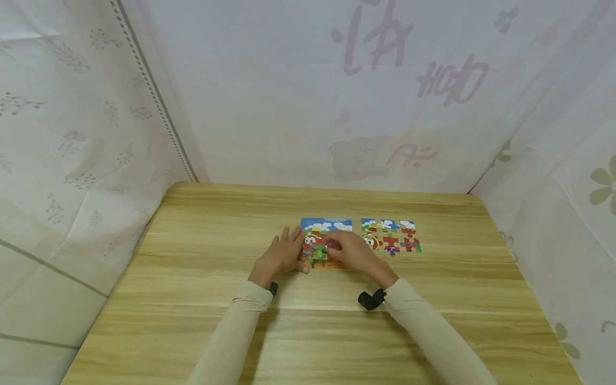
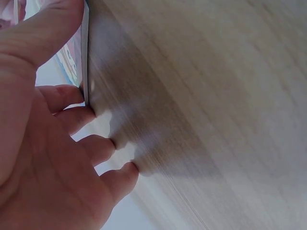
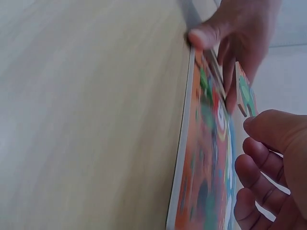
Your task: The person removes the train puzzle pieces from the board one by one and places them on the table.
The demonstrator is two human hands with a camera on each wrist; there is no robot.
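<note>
A flat picture puzzle board (image 1: 327, 223) with a blue sky lies on the wooden table. My left hand (image 1: 281, 254) rests at its left side; in the left wrist view the fingertips touch the tabletop and the thumb lies along the board's edge. Between thumb and fingertips, my right hand (image 1: 355, 252) pinches a green and orange puzzle piece (image 3: 243, 91). That piece is raised and tilted over the board's left part in the right wrist view. Part of the board is hidden beneath the right hand.
Several loose puzzle pieces (image 1: 391, 243) lie in two rows to the right of the board. The wooden table (image 1: 231, 214) meets a patterned cloth wall (image 1: 269, 117) at the back, with more cloth on both sides.
</note>
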